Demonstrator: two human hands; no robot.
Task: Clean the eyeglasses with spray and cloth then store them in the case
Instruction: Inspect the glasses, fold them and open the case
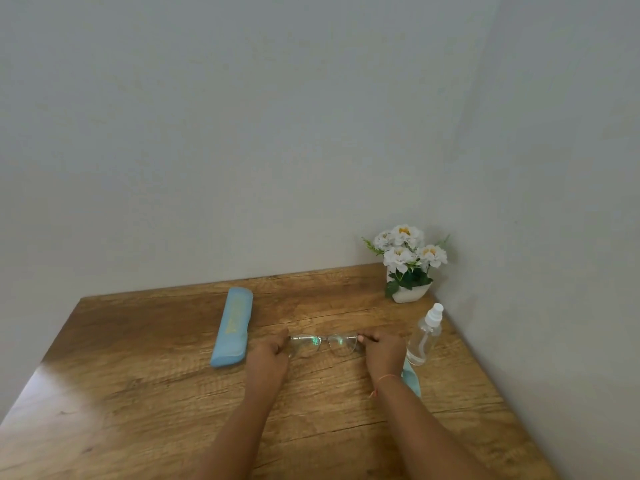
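At the centre of the wooden desk (138, 393), the eyeglasses (323, 344) are held at both ends, lenses facing the far wall. The left hand (268, 351) pinches the left end of the frame with curled fingers, and the right hand (382, 351) pinches the right end likewise. It cannot be told whether the frame touches the desk.

- Left of the eyeglasses: a light blue case (231, 327), lying flat.
- Right of the eyeglasses: a clear spray bottle (425, 336), upright.
- Near right, partly under the right wrist: a blue cloth (412, 379).
- Far right: potted white flowers (405, 258).

cloth (412, 381): mostly hidden behind the right forearm (419, 414). eyeglasses (323, 344): frame ends covered by left hand (268, 353) and right hand (382, 351). case (231, 329): print unreadable.
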